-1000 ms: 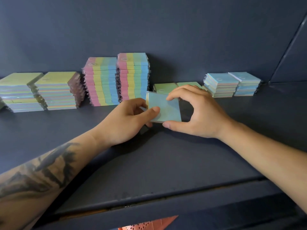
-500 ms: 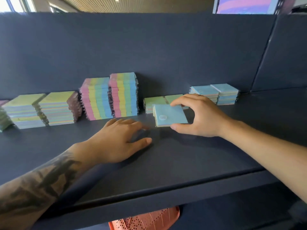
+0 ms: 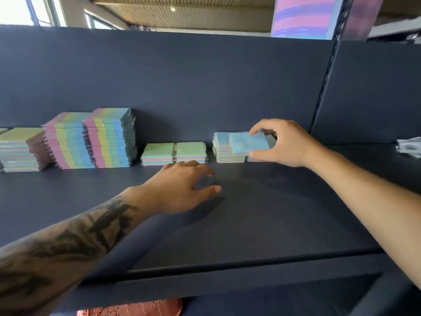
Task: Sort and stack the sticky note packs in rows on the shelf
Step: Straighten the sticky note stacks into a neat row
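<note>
My right hand [image 3: 286,144] grips a blue sticky note pack [image 3: 248,143] by its edges, holding it tilted just over the blue stacks [image 3: 224,149] at the back of the dark shelf [image 3: 262,220]. My left hand [image 3: 182,187] rests on the shelf with relaxed fingers and holds nothing. Two low green-topped stacks [image 3: 174,153] stand just behind it. Further left rise two tall rainbow-striped stacks [image 3: 91,139] and green-topped stacks [image 3: 20,149].
A dark back panel [image 3: 182,87] closes off the shelf, with an upright divider [image 3: 323,87] at the right. A silvery wrapped item [image 3: 410,147] lies at the far right. An orange perforated basket [image 3: 136,310] shows below the shelf's front edge.
My right hand has carried the blue pack from the middle of the shelf back and right, over the blue stacks. My left hand let go of it and stays on the shelf.
</note>
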Motion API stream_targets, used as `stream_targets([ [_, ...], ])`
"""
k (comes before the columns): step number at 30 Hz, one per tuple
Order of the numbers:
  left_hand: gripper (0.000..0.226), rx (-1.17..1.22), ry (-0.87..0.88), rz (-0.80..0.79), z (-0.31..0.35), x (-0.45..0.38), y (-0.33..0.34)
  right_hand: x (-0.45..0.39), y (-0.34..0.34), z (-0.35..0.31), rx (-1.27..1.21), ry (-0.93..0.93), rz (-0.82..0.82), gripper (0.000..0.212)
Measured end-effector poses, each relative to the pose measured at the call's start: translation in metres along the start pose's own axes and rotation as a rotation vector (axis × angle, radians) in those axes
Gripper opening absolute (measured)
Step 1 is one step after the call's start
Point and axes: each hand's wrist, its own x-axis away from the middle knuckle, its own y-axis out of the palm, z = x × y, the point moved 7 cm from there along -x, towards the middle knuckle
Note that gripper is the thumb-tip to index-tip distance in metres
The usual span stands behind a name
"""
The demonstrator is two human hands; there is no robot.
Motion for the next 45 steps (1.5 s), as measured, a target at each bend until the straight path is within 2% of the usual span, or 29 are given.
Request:
stream_targets([
  [2,0.080,-0.005,-0.024,-0.008,0.013,-0.015,0.005,-0.013,-0.010,0.021,-0.045,0.038,-0.008,0.050],
  [6,0.056,0.011,-0.044,0.002,0.030,-0.036,0.015,-0.034,-0.016,0.051,-0.074,0.068,-0.046,0.056],
  [12,0.070,-0.016,-0.069,-0.025,0.031,-0.059,0.023,-0.050,-0.004,0.085,-0.094,0.137,-0.127,0.052],
  [16,0.053,-0.039,-0.067,-0.026,0.027,-0.066,0.025,-0.056,0.007,0.094,-0.107,0.164,-0.177,0.046],
  [19,0.056,-0.053,-0.058,-0.051,0.024,-0.068,0.030,-0.060,0.008,0.094,-0.111,0.186,-0.169,0.037],
  [27,0.060,-0.031,-0.052,-0.037,0.022,-0.067,0.035,-0.063,0.014,0.089,-0.067,0.232,-0.172,0.043],
  [30,0.059,-0.036,-0.052,-0.031,0.022,-0.067,0.035,-0.064,0.014,0.087,-0.001,0.212,-0.145,0.034],
  [33,0.060,-0.038,-0.049,-0.039,0.021,-0.067,0.037,-0.064,0.013,0.085,0.041,0.213,-0.116,0.034],
  [37,0.061,-0.037,-0.036,-0.046,0.020,-0.067,0.039,-0.061,0.015,0.085,0.088,0.253,-0.147,0.043],
  [40,0.064,-0.028,-0.044,-0.055,0.020,-0.065,0.040,-0.048,0.012,0.083,0.130,0.292,-0.193,0.068],
  [42,0.067,-0.026,-0.060,-0.064,0.022,-0.062,0.038,-0.031,0.003,0.078,0.148,0.299,-0.154,0.080],
  [45,0.071,-0.032,-0.071,-0.139,0.035,-0.049,0.040,0.007,-0.008,0.064,0.120,0.232,-0.004,0.073],
])
